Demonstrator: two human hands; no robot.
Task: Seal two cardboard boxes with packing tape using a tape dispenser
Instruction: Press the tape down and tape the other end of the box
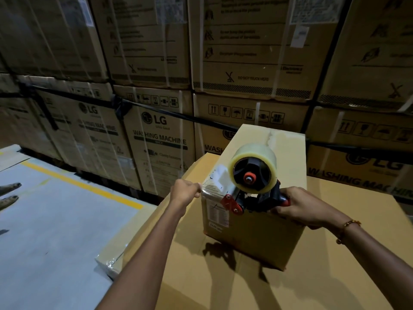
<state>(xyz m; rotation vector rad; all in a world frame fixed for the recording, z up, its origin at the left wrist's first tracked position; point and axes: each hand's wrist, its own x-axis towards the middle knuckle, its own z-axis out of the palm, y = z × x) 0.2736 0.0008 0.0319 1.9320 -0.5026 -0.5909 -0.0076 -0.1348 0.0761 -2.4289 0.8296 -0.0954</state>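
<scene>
R hand [297, 206] fingers clenched on tape dispenser [252, 175] handle, L hand [185, 191] pinching tape end [214, 186] at corner of small box [257, 238], mid big carton [201, 276] nr far edge; prob light, stiff, so hold by handle, tape's clingy.

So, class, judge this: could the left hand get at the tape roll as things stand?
Probably yes: the left hand grips a corner of the small box, right beside the tape roll, with nothing between them.

I could not read the label [218, 213] on the box [257, 240], my left hand [185, 193] hid the end of the tape [259, 151], my right hand [301, 209] covered most of the dispenser [252, 189] handle, and the left edge cut off two shoes [10, 189].
</scene>
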